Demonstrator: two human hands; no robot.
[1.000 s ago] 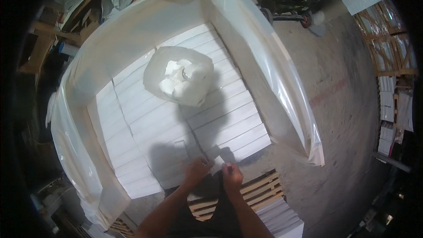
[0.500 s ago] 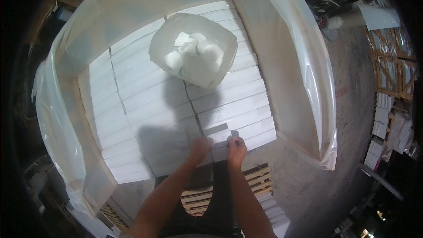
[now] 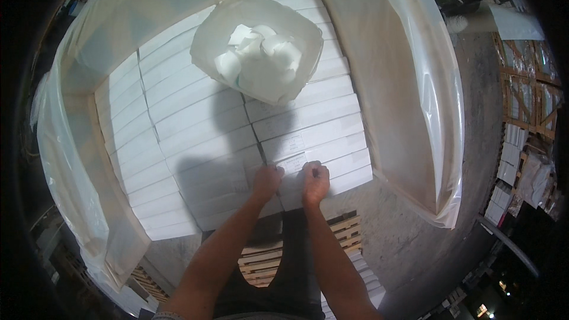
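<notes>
Nearest, at the lower edge, are the person's dark trousers point(image 3: 296, 287), with a slatted pale wooden pallet point(image 3: 349, 234) showing between and beside the legs, and a low stack of flat white boxes point(image 3: 360, 272) just to the right of them; two bare forearms reach forward from there to the hands, which are apart from each other, each with its fingers curled in. The left hand point(image 3: 267, 182) pinches at the left edge of a small white rectangular paper label point(image 3: 293, 162) bearing dark print, and the right hand point(image 3: 316, 182) pinches at its right edge; the label lies between the fingertips, over the near part of a broad layer of long white cardboard boxes point(image 3: 195, 172), right of a dark seam between two columns; whether it is stuck down cannot be told.

The boxes lie side by side in close rows, with the shadow of head and arms falling across them; farther off, over these rows, is a wide-mouthed translucent whitish plastic bag point(image 3: 207, 41), holding crumpled white pieces of paper point(image 3: 255, 44); around the layer rise tall brownish walls draped in clear plastic sheeting point(image 3: 441, 112); beyond, to the right, are a grey concrete floor point(image 3: 409, 225) and film-wrapped wooden crates point(image 3: 524, 89).
</notes>
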